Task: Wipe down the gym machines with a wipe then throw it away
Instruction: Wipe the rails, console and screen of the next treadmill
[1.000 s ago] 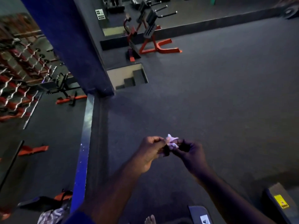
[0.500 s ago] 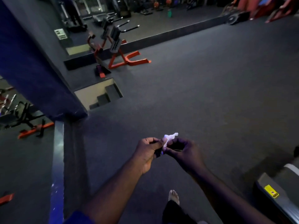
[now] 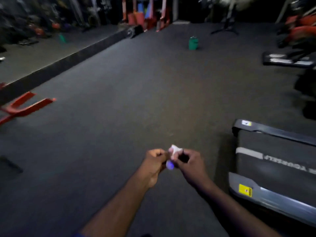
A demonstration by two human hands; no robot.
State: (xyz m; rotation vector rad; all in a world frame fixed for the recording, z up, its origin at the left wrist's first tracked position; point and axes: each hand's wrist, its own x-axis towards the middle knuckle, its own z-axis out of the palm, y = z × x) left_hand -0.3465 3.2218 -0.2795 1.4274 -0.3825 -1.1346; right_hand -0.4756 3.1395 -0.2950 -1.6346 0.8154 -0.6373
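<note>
Out front, left hand (image 3: 154, 164) and right hand (image 3: 189, 165) still pinch the crumpled white wipe (image 3: 174, 150) together between them; view's swung from the mirror wall (image 3: 34, 53) to a treadmill (image 3: 273, 159), so wiping's probably next.

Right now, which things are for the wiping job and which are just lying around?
For the job: wipe, pinched between the left hand and right hand; treadmill and red machine frame, gym machines to wipe.
Just lying about: green container; black stand far back.
</note>
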